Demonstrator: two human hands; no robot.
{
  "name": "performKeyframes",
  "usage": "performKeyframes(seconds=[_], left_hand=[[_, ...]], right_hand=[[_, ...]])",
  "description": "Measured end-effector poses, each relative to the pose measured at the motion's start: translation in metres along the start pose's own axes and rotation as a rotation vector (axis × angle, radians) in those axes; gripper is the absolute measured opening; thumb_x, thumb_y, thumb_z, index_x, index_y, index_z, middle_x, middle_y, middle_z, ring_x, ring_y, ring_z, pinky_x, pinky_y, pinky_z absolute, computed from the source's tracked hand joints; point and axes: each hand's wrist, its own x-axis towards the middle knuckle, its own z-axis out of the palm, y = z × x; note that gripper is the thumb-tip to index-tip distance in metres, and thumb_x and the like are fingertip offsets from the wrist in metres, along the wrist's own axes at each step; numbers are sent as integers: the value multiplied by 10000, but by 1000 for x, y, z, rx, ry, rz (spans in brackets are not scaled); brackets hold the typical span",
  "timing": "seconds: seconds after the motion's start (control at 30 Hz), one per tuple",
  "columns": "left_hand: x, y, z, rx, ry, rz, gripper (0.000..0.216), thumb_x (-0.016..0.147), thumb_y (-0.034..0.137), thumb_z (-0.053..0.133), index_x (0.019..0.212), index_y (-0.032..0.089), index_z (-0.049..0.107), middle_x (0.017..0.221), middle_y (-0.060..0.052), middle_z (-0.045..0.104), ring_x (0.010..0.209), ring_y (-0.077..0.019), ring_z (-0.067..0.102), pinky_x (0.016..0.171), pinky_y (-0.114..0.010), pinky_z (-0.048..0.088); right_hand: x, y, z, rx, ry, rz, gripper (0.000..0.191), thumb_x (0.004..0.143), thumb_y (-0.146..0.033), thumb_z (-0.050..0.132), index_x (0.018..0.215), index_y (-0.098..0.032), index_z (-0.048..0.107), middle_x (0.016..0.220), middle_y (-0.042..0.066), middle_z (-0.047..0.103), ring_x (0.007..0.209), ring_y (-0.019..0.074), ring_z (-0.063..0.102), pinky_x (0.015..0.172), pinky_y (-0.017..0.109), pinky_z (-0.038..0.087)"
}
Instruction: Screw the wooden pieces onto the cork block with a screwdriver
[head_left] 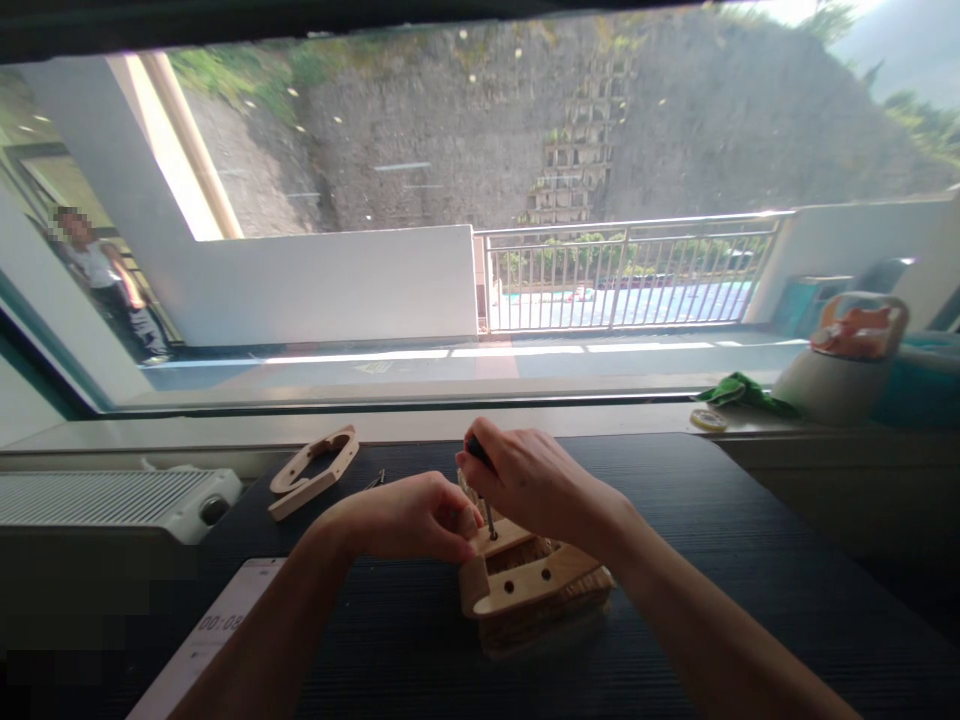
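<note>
My right hand [536,475] is wrapped around the black handle of a screwdriver [490,520]. Its thin metal shaft points down into a hole in a light wooden frame [525,580]. More dark holes show along the frame's near bar. Beneath it lies a rough-sided block [544,622], perhaps wood, partly in shadow. My left hand [420,515] is closed at the frame's left corner, thumb and fingers against the wood beside the screwdriver tip. Part of the frame's far side is hidden by my hands.
Another wooden frame piece [315,470] and a few small screws [377,480] lie on the dark table [390,640]. A phone [225,630] with a running timer is at left, near a radiator [112,500]. On the sill are a roll of tape [709,419], a green cloth [739,392] and a white jug [836,375]. A person [105,275] stands outside.
</note>
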Motion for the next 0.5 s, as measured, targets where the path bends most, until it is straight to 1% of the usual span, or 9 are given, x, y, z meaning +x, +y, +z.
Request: performKeyframes(seconds=[0.1,0.17,0.27,0.37,0.43,0.47,0.5], left_hand=[[2,-2,0,-39,-46,17,178,695,313,628,646,160,550,588,49,430,555,-93,377,508,-206,290],[2,-4,0,-51,-28,15,178,690,317,641,658,164,555,605,50,455,566,-93,399,517,-199,304],[0,-5,-3,-43,-41,4,167,698,323,639,672,166,589,621,47,494,581,-100,439,537,-197,325],[-5,-6,-11,-22,-54,2,220,734,379,613,802,176,661,713,29,586,677,-129,516,625,-204,375],[-4,-11,-16,-51,-7,34,286,784,403,552,889,166,673,817,2,634,778,-153,546,703,-217,399],[-1,-15,-17,-79,37,52,304,805,398,518,896,151,671,828,-10,642,793,-158,549,709,-221,405],[3,-19,-16,-99,102,71,308,817,382,493,867,135,669,797,-14,643,770,-155,547,690,-220,408]], right_hand=[[-3,-6,-4,-30,-19,-41,198,924,-319,327,889,-171,452,643,4,563,532,110,456,522,262,187],[-4,-9,-6,-50,-29,-52,194,917,-320,336,891,-170,457,627,0,556,519,110,449,516,262,185],[-4,-10,-6,-54,-37,-39,188,912,-314,345,893,-170,463,626,0,559,519,109,452,517,261,188],[-3,-8,-7,-37,-31,-30,179,914,-294,340,897,-166,465,648,6,573,542,110,467,526,259,196],[-3,-7,-8,-28,-36,-32,176,915,-290,339,895,-166,462,659,9,580,551,111,473,533,258,202],[-3,-7,-9,-29,-39,-34,174,914,-289,340,892,-166,461,658,9,581,550,111,473,535,258,203],[-3,-6,-9,-35,-44,-36,175,914,-289,339,891,-165,461,654,10,579,548,112,473,535,259,203]])
